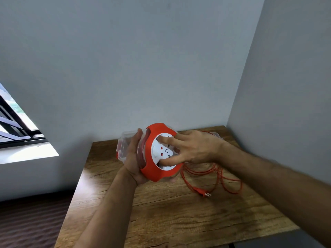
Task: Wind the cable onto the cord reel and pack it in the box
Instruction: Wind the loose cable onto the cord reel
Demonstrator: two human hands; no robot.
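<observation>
The left hand [133,158] cradles the cord reel [157,153] from behind and below, its fingers [138,136] curled over the orange rim and gripping it, so the reel is held up off the bench [179,221] with its flat face tilted toward the camera. The right hand [193,147] lies across that face, its spread fingers [165,139] pressed into the white socket hub [162,152], which looks like a grip for turning the hub rather than lifting it. The relation that matters is the cable [215,174]: it leaves the reel at the lower right edge and spills down and to the right, lying on the bench in loose orange loops just beside the right wrist, with the plug [201,191] at the near end of the heap. Most of the cable appears unwound, so the winding seems barely begun. The reel is a round orange shell with scalloped cut-outs, a white centre with red-shuttered sockets, and a few red turns visible in its side slot. The clear plastic box [123,145] with orange latches stands on the bench behind the left hand, against the wall; whether it touches the reel cannot be told.
</observation>
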